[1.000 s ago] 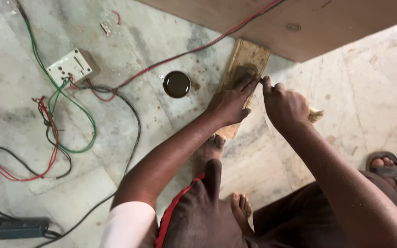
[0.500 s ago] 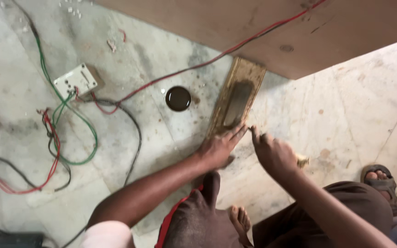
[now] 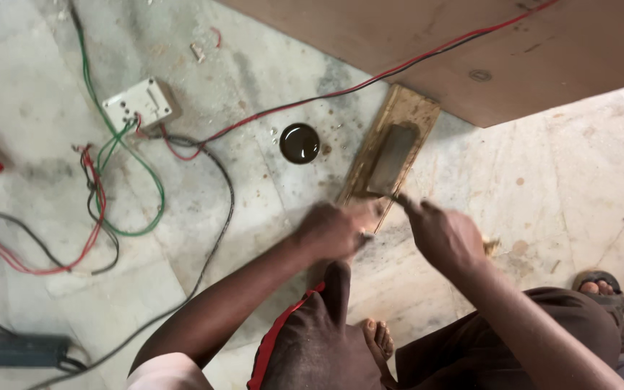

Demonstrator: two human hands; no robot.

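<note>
While the gritty grey stone (image 3: 391,160) sits in its wooden block (image 3: 399,115), left hand (image 3: 337,230) and right hand (image 3: 445,235) curl, grips unclear.

A white switch box (image 3: 141,103) is lying on the marble floor (image 3: 30,65), trailing green wire (image 3: 135,170) and red wire (image 3: 59,267). A round dark lid (image 3: 300,143) is sitting nearby. A brown board (image 3: 413,43) is covering the far side, and a red-and-black cable (image 3: 370,81) is crossing it.
</note>
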